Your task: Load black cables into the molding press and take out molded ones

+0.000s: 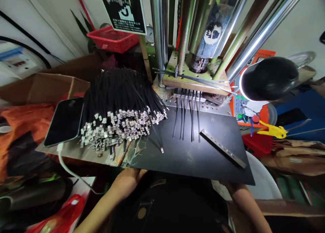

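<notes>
My left hand is at the front edge of the black work plate, its fingers hidden beneath the edge. Under the plate's right front part, my right hand shows only near the wrist, so its fingers are out of sight. Several thin black cables lie on the plate, their far ends under the press head. A slotted metal bar rests at an angle to their right. To the left is a big heap of black cables with silver connectors; one loose cable sticks out onto the plate.
A phone with a white charging cord leans left of the heap. Steel columns rise behind the plate. On the right are a black lamp, an orange control box and yellow cutters. A red basket stands behind.
</notes>
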`<state>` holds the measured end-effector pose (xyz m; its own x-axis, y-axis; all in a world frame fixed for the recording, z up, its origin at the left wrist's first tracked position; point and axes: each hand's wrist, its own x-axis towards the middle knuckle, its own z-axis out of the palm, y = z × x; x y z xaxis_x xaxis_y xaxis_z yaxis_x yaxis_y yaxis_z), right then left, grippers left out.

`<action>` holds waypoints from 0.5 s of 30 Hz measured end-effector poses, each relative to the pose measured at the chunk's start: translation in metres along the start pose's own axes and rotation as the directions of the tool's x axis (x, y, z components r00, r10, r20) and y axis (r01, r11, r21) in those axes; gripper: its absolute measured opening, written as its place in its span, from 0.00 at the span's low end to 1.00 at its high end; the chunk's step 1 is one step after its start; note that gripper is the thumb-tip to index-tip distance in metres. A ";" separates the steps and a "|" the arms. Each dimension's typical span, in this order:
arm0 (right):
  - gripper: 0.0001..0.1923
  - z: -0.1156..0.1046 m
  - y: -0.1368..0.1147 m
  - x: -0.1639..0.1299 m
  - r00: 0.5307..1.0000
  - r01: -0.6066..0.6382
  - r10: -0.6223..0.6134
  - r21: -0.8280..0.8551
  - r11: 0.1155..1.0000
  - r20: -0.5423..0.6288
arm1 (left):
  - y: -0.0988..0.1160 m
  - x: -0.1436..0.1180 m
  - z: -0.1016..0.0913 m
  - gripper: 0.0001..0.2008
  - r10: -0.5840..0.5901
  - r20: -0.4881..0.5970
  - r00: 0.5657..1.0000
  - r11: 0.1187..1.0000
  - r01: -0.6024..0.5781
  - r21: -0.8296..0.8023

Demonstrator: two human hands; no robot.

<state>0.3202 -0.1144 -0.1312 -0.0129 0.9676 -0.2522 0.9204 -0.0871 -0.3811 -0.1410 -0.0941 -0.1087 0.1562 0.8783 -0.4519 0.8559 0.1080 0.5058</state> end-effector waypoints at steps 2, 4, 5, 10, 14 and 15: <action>0.15 -0.014 -0.021 -0.015 0.990 0.104 -0.105 0.014 0.994 0.090 | 0.023 -0.020 -0.022 0.18 0.115 0.117 0.986 0.993 -0.110 -0.053; 0.14 -0.037 -0.042 -0.022 0.952 0.272 -0.282 0.091 0.958 0.120 | 0.049 -0.034 -0.045 0.15 0.272 0.149 0.951 0.958 -0.253 -0.133; 0.13 -0.049 -0.051 -0.019 0.930 0.353 -0.362 0.116 0.928 0.061 | 0.063 -0.036 -0.054 0.14 0.317 0.113 0.942 0.943 -0.300 -0.145; 0.22 -0.084 -0.072 0.045 0.767 0.333 -0.422 -0.262 0.906 -0.484 | 0.110 0.007 -0.061 0.19 0.147 -0.383 0.912 0.989 -0.130 0.070; 0.16 -0.071 -0.066 0.079 0.740 0.419 -0.533 -0.339 0.842 -0.409 | 0.106 0.030 -0.047 0.15 0.070 -0.492 0.868 0.997 -0.071 0.015; 0.14 -0.068 -0.068 0.079 0.720 0.488 -0.574 -0.304 0.818 -0.389 | 0.101 0.029 -0.046 0.14 0.076 -0.488 0.869 0.995 -0.097 -0.017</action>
<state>0.2830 -0.0161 -0.0647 -0.3856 0.8392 0.3836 0.8657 0.4728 -0.1642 -0.0731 -0.0368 -0.0369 -0.0400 0.9992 0.0045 0.8280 0.0306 0.5598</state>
